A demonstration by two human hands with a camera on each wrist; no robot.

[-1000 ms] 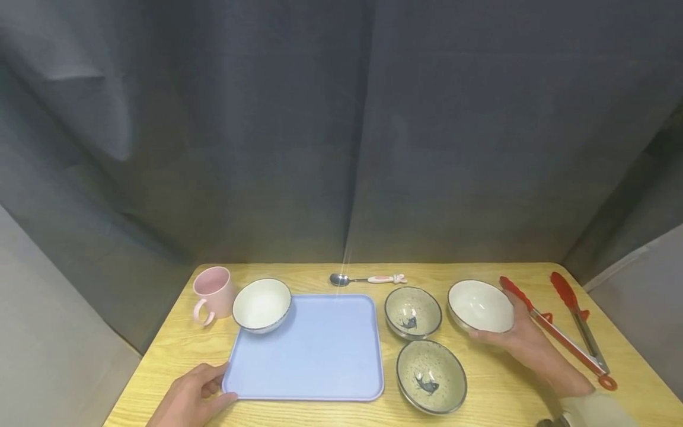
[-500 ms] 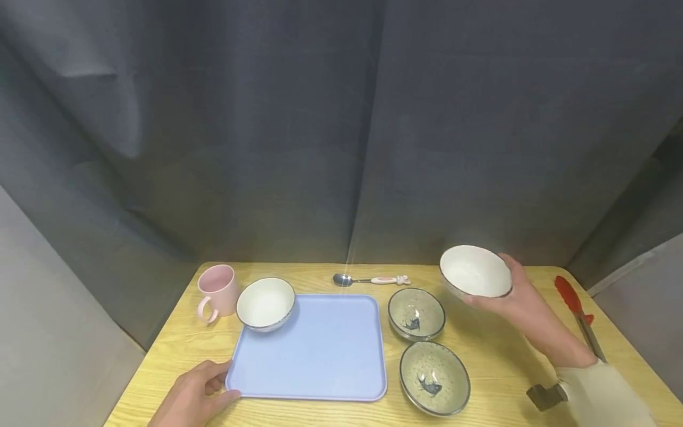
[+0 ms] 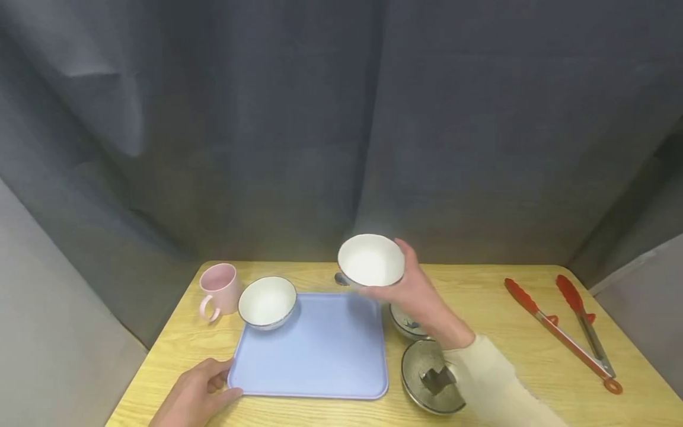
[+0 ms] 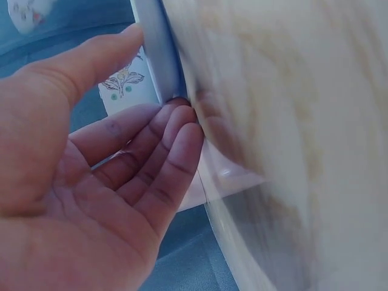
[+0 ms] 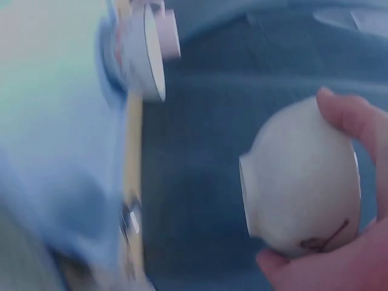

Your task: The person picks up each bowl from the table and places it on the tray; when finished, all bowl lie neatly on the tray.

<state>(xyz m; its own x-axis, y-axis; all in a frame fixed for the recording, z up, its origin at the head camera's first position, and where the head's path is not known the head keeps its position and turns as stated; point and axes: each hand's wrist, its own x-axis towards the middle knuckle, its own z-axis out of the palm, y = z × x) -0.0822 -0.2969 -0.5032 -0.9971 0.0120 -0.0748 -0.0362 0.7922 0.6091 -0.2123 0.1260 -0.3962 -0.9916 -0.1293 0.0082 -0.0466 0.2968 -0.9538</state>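
A pale wood-grained table [image 3: 480,296] spreads in front of me, backed by a dark grey curtain [image 3: 288,118] hanging in folds, with pale panels [image 3: 48,332] at both sides of the room; my right hand [image 3: 413,290] has its thumb and fingers spread round the sides of a white bowl [image 3: 372,260], gripping it in the air by the blue tray [image 3: 315,350]'s far right corner; my left hand [image 3: 197,391] pinches that tray's near left corner between thumb and bent fingers; a 2nd white bowl [image 3: 267,302] overlaps the far left corner, just beside a pink mug [image 3: 221,290]; a spoon [image 3: 341,279] lies past the far edge, mostly hidden; 2 speckled bowls [image 3: 416,379] stand right of the tray, partly behind my arm and cream sleeve [image 3: 496,379]; red-tipped tongs [image 3: 571,344] lie spread farther right.
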